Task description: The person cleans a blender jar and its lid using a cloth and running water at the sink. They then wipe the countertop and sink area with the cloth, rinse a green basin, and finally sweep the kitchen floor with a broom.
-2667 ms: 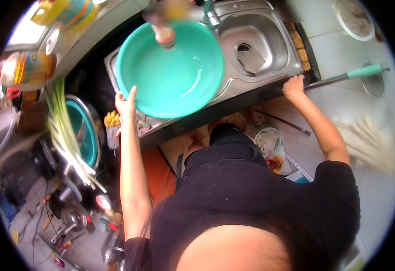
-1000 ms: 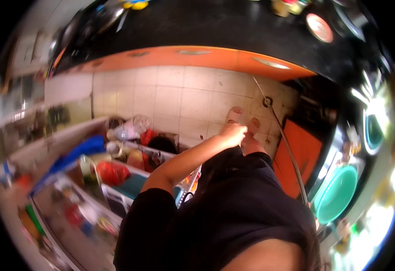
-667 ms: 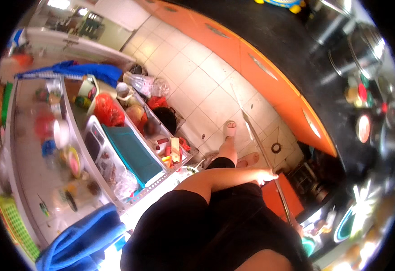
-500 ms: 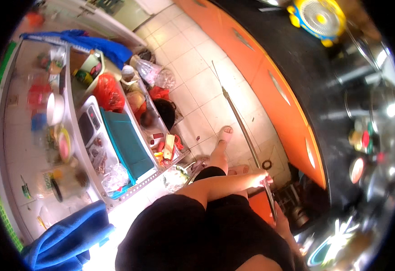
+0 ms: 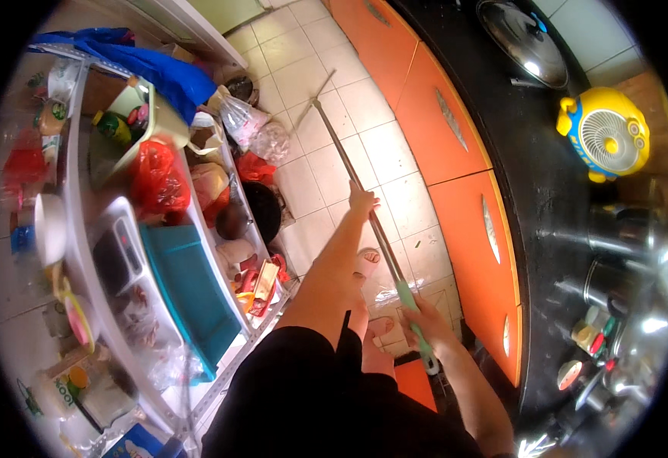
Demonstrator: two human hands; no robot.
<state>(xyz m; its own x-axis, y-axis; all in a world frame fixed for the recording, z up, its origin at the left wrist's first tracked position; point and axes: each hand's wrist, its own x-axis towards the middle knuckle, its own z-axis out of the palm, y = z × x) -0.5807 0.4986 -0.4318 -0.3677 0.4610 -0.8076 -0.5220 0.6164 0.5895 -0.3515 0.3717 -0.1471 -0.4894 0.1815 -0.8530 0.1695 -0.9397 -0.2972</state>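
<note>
A long-handled floor wiper [image 5: 345,156] slants across the tiled floor, with a metal pole, a pale green grip [image 5: 406,294] and a thin crosswise head [image 5: 316,99] at its far end. Whether that head is a squeegee or a flat mop, I cannot tell. My left hand [image 5: 363,202] is closed round the middle of the pole, arm stretched forward. Lower down, my right hand [image 5: 427,328] wraps the green grip near the handle's end. The head appears to rest on the tiles between the shelf and the cabinets.
On the left a metal shelf [image 5: 82,153] holds a teal tray [image 5: 185,282], a red plastic bag [image 5: 158,175] and bowls. Orange cabinets [image 5: 464,214] line the right under a black counter [image 5: 529,229] with a yellow fan [image 5: 609,137] and a lidded pan [image 5: 525,46]. My sandalled feet stand below.
My left hand has slid forward along the pole, away from me. The wiper's head has moved farther off and to the left, and my right hand and the green grip have come into view.
</note>
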